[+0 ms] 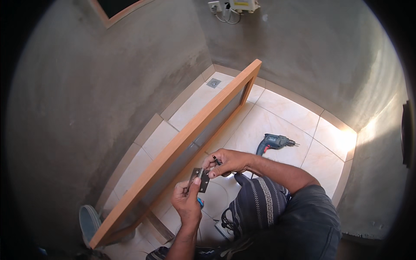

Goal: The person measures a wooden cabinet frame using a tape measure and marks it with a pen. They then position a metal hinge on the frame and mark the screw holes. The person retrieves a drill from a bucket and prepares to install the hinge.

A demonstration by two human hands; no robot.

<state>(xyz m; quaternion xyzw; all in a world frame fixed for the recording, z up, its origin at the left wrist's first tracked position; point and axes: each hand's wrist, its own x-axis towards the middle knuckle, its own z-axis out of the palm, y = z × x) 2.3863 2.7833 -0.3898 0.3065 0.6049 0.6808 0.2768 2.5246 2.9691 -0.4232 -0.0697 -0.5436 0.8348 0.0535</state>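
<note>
- the left hand (186, 204) pinches a flat metal hinge (199, 179), thumb across its face, fingers behind.
- the right hand (229, 161) is closed on a small dark stick (216, 160), its fingertips at the hinge's upper right edge.
- the hinge is held up between both hands, near the person's patterned trouser leg (262, 199) and over the tiled floor (277, 117).
- a small blue thing (200, 202) shows beside the left hand; whether it is held, i cannot tell.
- a wooden frame (182, 141) with a greyish panel stands on edge, slanting across the floor just left of the hands.
- a dark power drill (275, 141) lies on the tiles beyond the right forearm, its bit pointing right.
- a pale bucket (88, 219) stands by the frame's near end.
- a square floor drain (213, 82) sits near the far corner.
</note>
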